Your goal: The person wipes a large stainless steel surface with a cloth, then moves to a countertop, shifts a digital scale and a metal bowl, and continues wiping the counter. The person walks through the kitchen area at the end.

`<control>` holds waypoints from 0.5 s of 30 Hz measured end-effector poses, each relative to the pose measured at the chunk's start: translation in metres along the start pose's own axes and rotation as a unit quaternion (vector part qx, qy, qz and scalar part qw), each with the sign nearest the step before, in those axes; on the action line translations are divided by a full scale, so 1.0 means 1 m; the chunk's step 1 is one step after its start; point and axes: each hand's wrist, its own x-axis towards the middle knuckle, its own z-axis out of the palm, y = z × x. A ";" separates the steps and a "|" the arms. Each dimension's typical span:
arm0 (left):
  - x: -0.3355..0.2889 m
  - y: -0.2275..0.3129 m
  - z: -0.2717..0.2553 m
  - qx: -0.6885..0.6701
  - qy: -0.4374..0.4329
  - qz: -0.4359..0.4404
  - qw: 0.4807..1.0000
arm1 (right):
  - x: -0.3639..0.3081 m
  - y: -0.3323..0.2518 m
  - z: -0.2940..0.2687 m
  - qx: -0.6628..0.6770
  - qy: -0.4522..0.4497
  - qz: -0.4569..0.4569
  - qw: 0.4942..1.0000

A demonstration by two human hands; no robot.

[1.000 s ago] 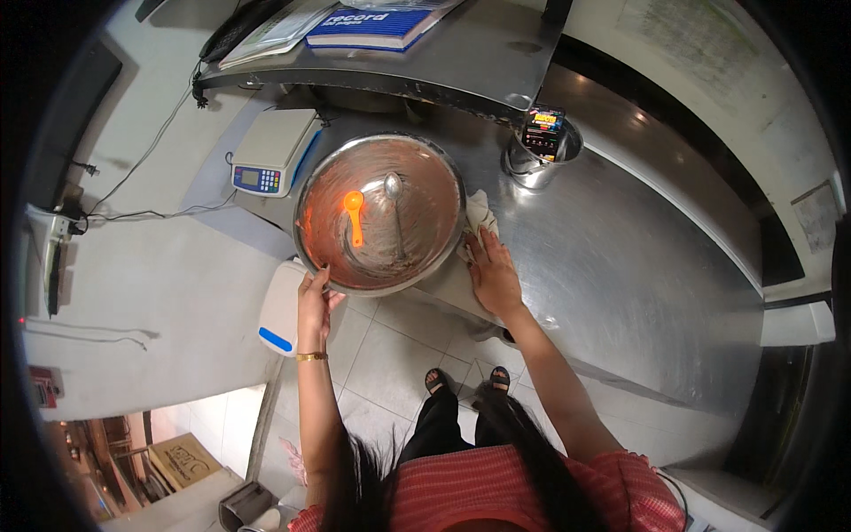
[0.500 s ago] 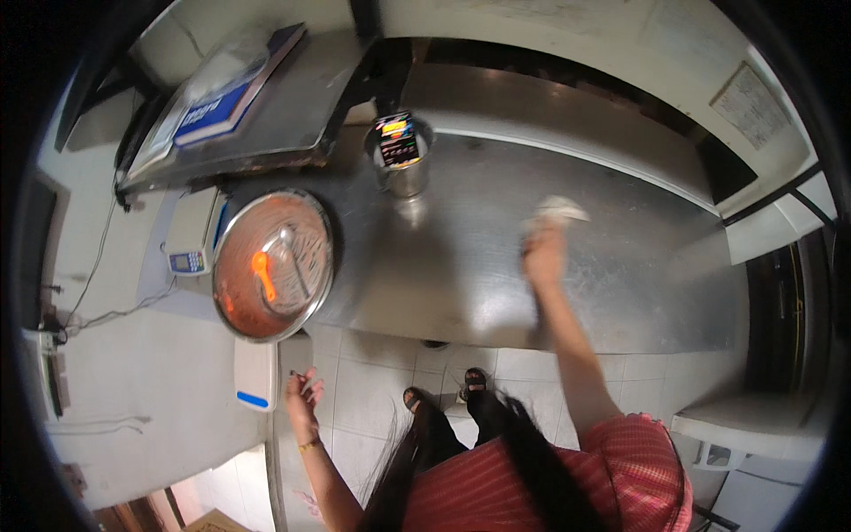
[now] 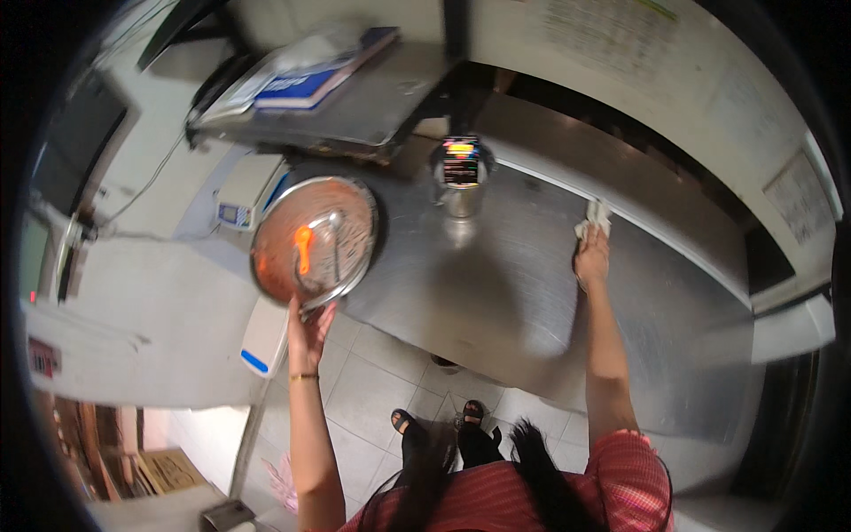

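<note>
My left hand [image 3: 308,335] is at the near rim of a wide metal bowl [image 3: 362,259], its fingers closed around the rim and partly hidden by it. An orange reddish residue coats the inside of the bowl. An orange-handled utensil [image 3: 304,248] and a metal one, perhaps a spoon, lie in it. On the right, my right hand [image 3: 592,256] presses a crumpled whitish cloth [image 3: 597,218] against the steel table [image 3: 523,293], close to its raised back edge. The arm is stretched out.
A phone [image 3: 461,162] with a lit screen rests on a metal pot [image 3: 462,202] at the table's back. Behind the bowl stands a digital scale [image 3: 251,197]. A raised metal shelf [image 3: 390,111] carries a blue book [image 3: 306,87]. A pale box-like device [image 3: 266,335] sits under the bowl's near side.
My left hand has gone forward from open air to the bowl's rim. My right hand has moved the cloth toward the table's back edge. The whole view has turned.
</note>
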 end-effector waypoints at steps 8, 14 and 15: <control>0.016 0.011 -0.070 0.005 0.046 0.082 0.996 | -0.177 -0.180 -0.020 0.082 -0.139 -0.343 0.925; -0.107 0.043 -0.170 0.022 0.174 0.082 0.981 | -0.094 -0.263 0.026 0.152 -0.124 -0.377 0.905; -0.129 0.046 -0.181 0.028 0.204 0.091 0.974 | -0.074 -0.285 0.039 0.150 -0.113 -0.370 0.910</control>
